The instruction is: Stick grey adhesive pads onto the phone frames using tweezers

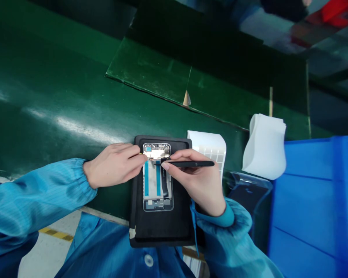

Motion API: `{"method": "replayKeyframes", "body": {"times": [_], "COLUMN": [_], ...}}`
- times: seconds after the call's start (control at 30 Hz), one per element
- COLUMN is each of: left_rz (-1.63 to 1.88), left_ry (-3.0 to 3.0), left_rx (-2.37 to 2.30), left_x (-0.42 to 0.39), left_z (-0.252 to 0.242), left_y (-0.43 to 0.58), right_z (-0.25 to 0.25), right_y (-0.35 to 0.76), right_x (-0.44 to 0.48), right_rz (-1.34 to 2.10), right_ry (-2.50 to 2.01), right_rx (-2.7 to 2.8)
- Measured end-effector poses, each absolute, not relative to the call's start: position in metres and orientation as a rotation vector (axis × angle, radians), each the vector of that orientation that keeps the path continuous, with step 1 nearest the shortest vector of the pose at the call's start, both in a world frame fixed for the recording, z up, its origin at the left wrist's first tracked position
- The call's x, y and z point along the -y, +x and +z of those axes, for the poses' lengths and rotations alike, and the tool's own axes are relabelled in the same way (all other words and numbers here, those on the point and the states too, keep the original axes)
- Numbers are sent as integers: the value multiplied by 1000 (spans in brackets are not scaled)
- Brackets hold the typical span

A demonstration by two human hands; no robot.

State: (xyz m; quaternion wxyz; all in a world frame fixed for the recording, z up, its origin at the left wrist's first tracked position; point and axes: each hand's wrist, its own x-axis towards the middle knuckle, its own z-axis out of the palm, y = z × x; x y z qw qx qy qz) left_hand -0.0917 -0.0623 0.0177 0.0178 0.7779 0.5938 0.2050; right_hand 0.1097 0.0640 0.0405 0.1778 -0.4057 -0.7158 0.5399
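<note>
In the head view, the opened phone [152, 181] lay in a shallow black tray [165, 227], closer to the tray's far and left edges than to its other two. A wider strip of black tray floor ran along the phone's right side, and a deeper one lay between it and the near rim. The left hand [116, 164] came in over the tray's left rim, its fingers drawn together at the upper left edge of the phone; whether they gripped anything, I could not tell. The right hand [201, 181] held black tweezers [191, 164] in a narrow pinch, the tips pointing left over the phone, just below its metal-covered board.

The tray rested at the near edge of the green bench [75, 96], whose shiny surface stretched away to the left and far side. A darker green sheet [150, 77] covered the farther part, its near edge running at a slant. Just beyond the tray's right rim curled a label sheet [204, 139]; past it stood a folded white sheet [263, 146] and a large blue bin [301, 216]. Below at left, yellow-and-black tape [56, 233] crossed the pale floor [43, 251].
</note>
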Motion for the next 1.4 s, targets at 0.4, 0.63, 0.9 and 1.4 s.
{"method": "replayKeyframes", "body": {"times": [0.4,0.63,0.9,1.4], "left_rz": [624,625,641,626], "left_ry": [2410,2408,2410,2406], "left_rx": [-1847,-1848,-1847,-1853], "left_x": [62,62,63,63], "left_z": [18,18,18,17], "left_y": [-92,-92,-92,-92], "right_z": [41,43,41,40], "right_y": [112,109,110,112], "right_x": [-66,-64,-64,-66], "right_rz": [1546,1535,1536,1542], "right_ry": [-1142,-1149,-1152,-1134], "right_rx": [2011,2030,2041,2020]}}
